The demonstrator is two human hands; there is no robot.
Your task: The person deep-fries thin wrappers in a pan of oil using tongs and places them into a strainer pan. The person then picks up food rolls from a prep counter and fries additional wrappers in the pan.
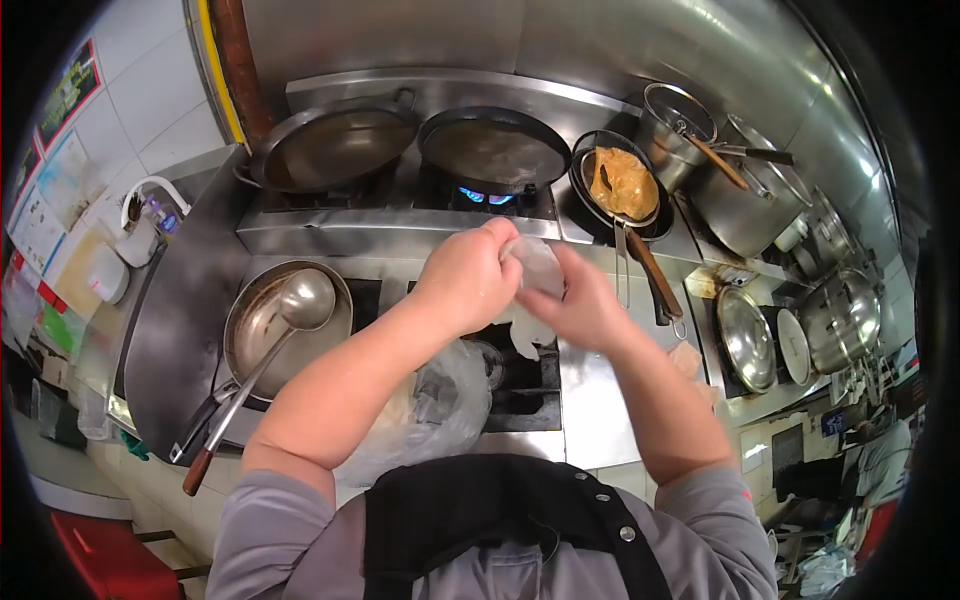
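Note:
My left hand [465, 278] is closed, its thumb and fingers pinching a thin, pale, dough-like sheet [538, 266]. On the sheet's other side, my right hand [588, 305] grips it between thumb and fingers. Both hands are raised over the front of the stove. Below them, another pale thin piece [526, 338] shows by the front burner; I cannot tell whether it joins the held sheet. A clear plastic bag [445, 395] with pale contents lies beneath my left forearm.
A pan of liquid [492, 150] sits over a blue flame [485, 196], beside a wok [340, 150]. A golden fried sheet [624, 183] rests in a strainer at right. A ladle [307, 300] leans in a pan [240, 345] at left. Metal pots [745, 205] stand at far right.

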